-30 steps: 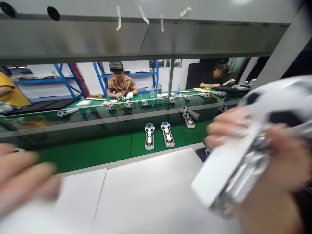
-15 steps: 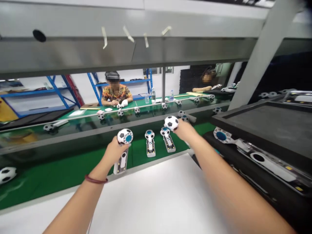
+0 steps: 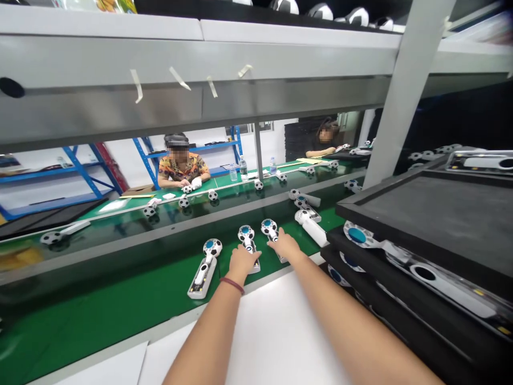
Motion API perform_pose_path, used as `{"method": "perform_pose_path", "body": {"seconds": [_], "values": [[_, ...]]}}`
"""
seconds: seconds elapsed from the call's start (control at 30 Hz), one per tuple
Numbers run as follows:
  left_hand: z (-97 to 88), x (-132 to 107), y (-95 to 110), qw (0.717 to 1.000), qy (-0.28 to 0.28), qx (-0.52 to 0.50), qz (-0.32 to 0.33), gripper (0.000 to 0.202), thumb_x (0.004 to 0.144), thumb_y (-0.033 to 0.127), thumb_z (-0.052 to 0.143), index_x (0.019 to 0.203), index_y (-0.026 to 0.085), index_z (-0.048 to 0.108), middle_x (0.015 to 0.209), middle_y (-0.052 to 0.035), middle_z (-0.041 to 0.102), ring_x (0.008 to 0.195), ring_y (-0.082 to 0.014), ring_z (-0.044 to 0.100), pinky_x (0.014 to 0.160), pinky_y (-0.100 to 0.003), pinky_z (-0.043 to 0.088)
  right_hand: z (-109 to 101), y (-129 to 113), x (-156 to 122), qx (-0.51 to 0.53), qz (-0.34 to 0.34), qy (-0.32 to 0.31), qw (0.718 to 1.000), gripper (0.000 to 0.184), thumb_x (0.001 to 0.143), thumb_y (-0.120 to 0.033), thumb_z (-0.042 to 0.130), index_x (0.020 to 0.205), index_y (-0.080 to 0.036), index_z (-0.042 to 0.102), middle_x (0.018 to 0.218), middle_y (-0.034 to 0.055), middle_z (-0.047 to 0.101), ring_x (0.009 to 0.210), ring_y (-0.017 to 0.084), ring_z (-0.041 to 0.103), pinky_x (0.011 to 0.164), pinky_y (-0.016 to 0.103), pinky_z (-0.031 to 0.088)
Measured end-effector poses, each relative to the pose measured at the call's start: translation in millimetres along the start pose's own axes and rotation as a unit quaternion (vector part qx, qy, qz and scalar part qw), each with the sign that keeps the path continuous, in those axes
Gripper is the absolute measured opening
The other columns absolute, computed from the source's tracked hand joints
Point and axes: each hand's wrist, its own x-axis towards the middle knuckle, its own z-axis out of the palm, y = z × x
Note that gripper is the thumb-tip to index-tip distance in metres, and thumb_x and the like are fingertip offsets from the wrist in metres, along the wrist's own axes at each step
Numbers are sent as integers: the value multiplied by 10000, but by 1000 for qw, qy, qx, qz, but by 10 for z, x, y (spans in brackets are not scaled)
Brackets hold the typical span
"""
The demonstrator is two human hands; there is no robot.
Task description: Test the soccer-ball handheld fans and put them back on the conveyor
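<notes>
Left hand [image 3: 242, 262] lay on a football-headed white handset [image 3: 246, 233], right hand [image 3: 284, 243] on its neighbour [image 3: 269, 228], both at twelve o'clock on the green conveyor belt [image 3: 120, 299] (clenched or merely resting, I couldn't tell). Third handset [image 3: 203, 272] sat just beside, at eleven.

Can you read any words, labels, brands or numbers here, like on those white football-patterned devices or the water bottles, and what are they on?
No words, brands or numbers can be read.
Plastic water bottles: any labels are too small to read.
White handled devices with football-patterned heads: any markings are too small to read.
Strips of tape hanging from the metal shelf edge: no writing shows.
</notes>
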Motion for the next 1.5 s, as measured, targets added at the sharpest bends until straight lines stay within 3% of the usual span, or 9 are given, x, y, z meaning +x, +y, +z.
{"method": "perform_pose_path", "body": {"seconds": [0.23,0.37,0.57,0.7,0.83,1.0,1.13,1.27,1.5], "values": [[-91,-214,87,947,-73,-309,-40,244,837,347,564,964,139,547,865,-38,610,768,-165,606,692,-319,508,-94,-100,-162,264,-61,-62,961,362,781,-430,526,1012,-153,500,917,92,625,873,222,615,724,304,479],[-469,-598,67,880,-60,-471,2,285,855,405,466,1071,219,456,908,-20,609,784,-182,629,671,-314,521,-237,-341,-446,412,-91,-118,899,506,802,-650,352,1053,-216,422,892,59,625,779,195,635,619,304,506],[-902,-1123,-238,799,3,-601,-31,512,774,622,455,803,131,599,622,-49,622,534,-178,598,537,-282,500,-119,-609,-985,591,-71,-201,778,553,583,-638,663,846,-184,488,631,4,571,527,150,561,466,232,402],[-844,-1541,-599,861,105,-497,-29,608,643,731,540,753,135,587,590,-57,628,509,-186,581,485,-271,456,201,-511,-1383,594,-117,-178,776,568,597,-691,614,805,-180,483,598,18,569,519,170,545,489,269,401],[-637,-1864,-910,903,150,-398,53,605,614,652,659,974,181,536,907,-92,659,877,-272,618,710,-315,478,408,-334,-1586,545,-162,-224,791,580,575,-551,735,973,-213,481,888,43,625,767,197,593,708,326,456],[-472,-1981,-1097,860,34,-508,27,555,672,560,673,1027,215,422,800,-57,634,650,-204,602,580,-303,467,564,-241,-1634,473,-148,-320,808,509,658,-505,709,991,-219,452,895,41,621,842,199,597,776,358,449],[-521,-1946,-1129,803,-32,-592,-52,577,691,495,674,1079,235,335,709,-21,603,545,-162,550,522,-273,433,645,-232,-1692,548,-62,-333,765,514,719,-518,644,1026,-241,339,751,-16,582,635,163,592,624,324,465],[-579,-1956,-1132,806,-73,-587,-21,662,636,307,744,1138,238,318,830,-40,605,677,-178,577,629,-293,456,640,-212,-1742,512,-60,-370,773,644,629,-294,740,1109,-257,312,810,-37,556,736,155,584,717,319,461],[-590,-2013,-1092,825,-84,-557,-44,774,624,269,737,1242,237,271,864,-48,595,728,-202,576,667,-319,447,561,-237,-1769,501,-29,-390,772,660,609,-255,717,1115,-251,293,796,-23,571,725,177,600,703,342,467]]}}
